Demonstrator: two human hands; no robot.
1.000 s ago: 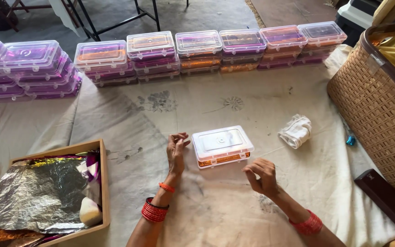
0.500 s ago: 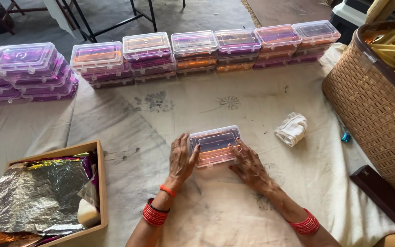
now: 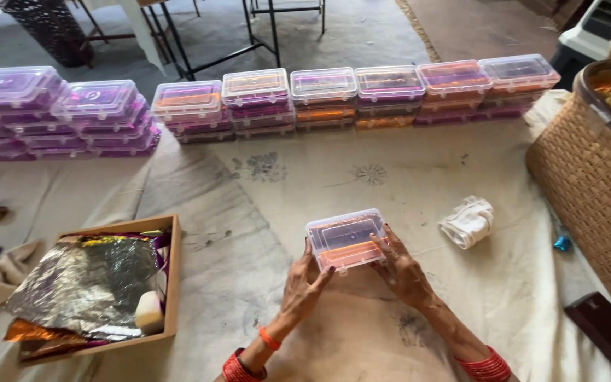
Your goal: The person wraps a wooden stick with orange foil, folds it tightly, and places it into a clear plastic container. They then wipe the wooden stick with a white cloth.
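1. A pale printed cloth (image 3: pixel 404 163) covers the floor and carries everything in view.
2. A woven basket (image 3: pixel 588 205) stands at the right edge of the cloth, its rim dark.
3. A long row of stacked clear plastic boxes (image 3: pixel 323 95) runs across the far side of the cloth, their contents showing purple and orange through the lids.
4. A shallow cardboard tray (image 3: pixel 172 283) sits at the left, holding crumpled silver foil (image 3: pixel 83 283) and bits of coloured wrapper.
5. A dark flat case (image 3: pixel 606 332) lies at the lower right, just beside the basket.
6. The left hand (image 3: pixel 304 283) grips the near left corner of a small clear box (image 3: pixel 344 237), fingers (image 3: pixel 319 277) curled up against its side; a red bangle sits at the wrist.
7. The right hand (image 3: pixel 399 267) clasps the box's right side, fingers (image 3: pixel 385 247) spread over its edge and lid.
8. The small clear box is held between both hands low over the cloth, near the middle of the view, tilted slightly; orange shows through the lid. Whether it touches the cloth cannot be told.
9. A crumpled white rag (image 3: pixel 468 221) lies to the right of the box, apart from it.
10. A small blue wrapped piece (image 3: pixel 562 242) rests by the foot of the basket.
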